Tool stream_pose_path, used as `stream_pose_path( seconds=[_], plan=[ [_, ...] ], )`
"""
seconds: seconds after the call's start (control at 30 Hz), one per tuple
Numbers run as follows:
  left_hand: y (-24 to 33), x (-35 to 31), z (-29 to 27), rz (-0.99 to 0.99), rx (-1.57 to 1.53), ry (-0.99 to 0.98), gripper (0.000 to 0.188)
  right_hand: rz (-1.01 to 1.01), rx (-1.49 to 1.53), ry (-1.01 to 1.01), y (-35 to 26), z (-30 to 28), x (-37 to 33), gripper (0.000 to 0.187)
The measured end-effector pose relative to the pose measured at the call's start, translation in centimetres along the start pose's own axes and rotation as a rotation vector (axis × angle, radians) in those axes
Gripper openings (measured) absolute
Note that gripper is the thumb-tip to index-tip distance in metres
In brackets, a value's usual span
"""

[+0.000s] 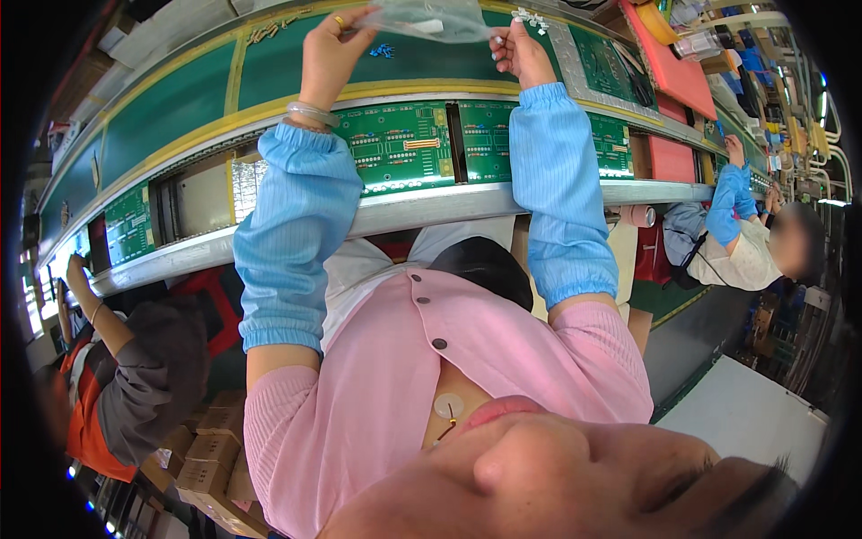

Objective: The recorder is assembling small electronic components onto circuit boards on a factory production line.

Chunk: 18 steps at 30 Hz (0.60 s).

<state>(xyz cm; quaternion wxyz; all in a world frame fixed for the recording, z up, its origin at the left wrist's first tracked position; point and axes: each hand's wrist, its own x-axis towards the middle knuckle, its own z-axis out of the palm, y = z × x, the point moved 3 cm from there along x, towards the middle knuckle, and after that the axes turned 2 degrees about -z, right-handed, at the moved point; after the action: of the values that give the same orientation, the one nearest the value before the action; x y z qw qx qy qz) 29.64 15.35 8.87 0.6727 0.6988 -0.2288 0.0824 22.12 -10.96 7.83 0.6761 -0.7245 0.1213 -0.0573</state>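
A clear plastic bag (431, 22) with a small white piece showing in it is stretched between my two hands above the green work surface. My left hand (330, 56) is closed on the bag's left side, with a ring and a bracelet on that arm. On the other side, my right hand (525, 56) pinches the bag's corner between thumb and fingers. Small blue components (382, 51) lie just below the bag, and a pile of white connectors (532, 20) sits beyond my right hand. Under my sleeved forearms, green circuit boards (386, 166) fitted with parts rest in the rail track.
A metal rail (431, 203) runs along the near edge. Tan components (271, 30) lie at the far left, and red foam (669, 67) at the right. A co-worker (144, 377) works at the left, another (750, 242) at the right. Cardboard boxes (211, 458) stand lower left.
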Motion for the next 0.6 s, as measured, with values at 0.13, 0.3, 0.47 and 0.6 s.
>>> stream_pose_path(
  seconds=[0.13, 0.3, 0.47, 0.6],
  plan=[
    [-0.1, -0.7, 1.0, 0.020, 0.007, -0.257, 0.021, 0.151, 0.060, -0.084, 2.8, -0.3, 1.1, 0.064],
    [1.5, -1.0, 1.9, 0.086, -0.055, -0.226, 0.026, 0.120, -0.066, -0.136, 2.5, 0.7, 0.7, 0.032],
    [6.8, -2.1, 1.4, 0.609, 0.441, 0.102, 0.017, 0.127, 0.039, -0.083, 2.3, 1.2, 0.2, 0.028],
    [7.5, -3.9, 4.2, 0.706, 0.528, -0.170, 0.011, 0.162, 0.214, -0.033, 2.4, 1.9, 0.1, 0.027]
  ],
)
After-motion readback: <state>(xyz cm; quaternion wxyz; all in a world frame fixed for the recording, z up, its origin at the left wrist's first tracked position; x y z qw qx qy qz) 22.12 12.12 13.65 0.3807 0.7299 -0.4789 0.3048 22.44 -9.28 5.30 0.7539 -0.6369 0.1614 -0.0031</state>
